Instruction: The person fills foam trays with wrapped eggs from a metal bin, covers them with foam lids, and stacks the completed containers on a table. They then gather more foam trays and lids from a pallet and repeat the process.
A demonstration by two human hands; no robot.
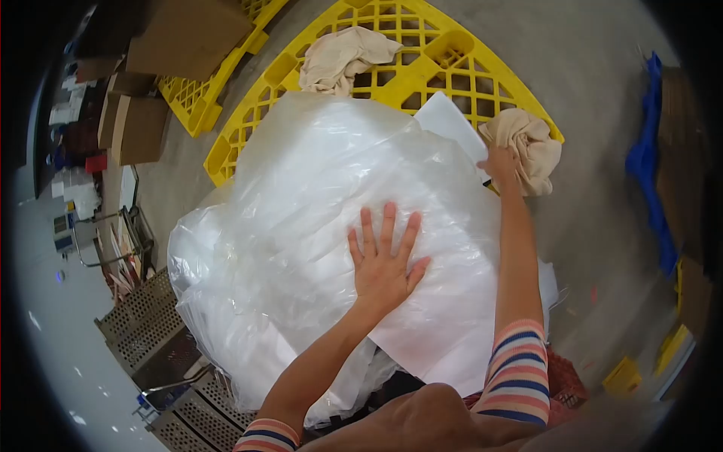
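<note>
A big heap of clear plastic film [316, 166] with white sheets under it fills the middle of the view. Flat on the film, fingers spread, lies my left hand [385, 260]. My right hand [500, 164] is at the right edge of the heap, its fingers closed on a beige cloth bundle [533, 147]. A white board [450, 124] sticks out from under the film beside that hand. Another beige cloth [343, 56] lies on the yellow pallet [399, 94] behind the heap.
Cardboard boxes [141, 128] and a second yellow pallet [197, 102] stand at the upper left. A cart [124, 241] and perforated metal panels [147, 320] are at the left. A blue object [646, 162] is at the far right, with a yellow bin [623, 375] below.
</note>
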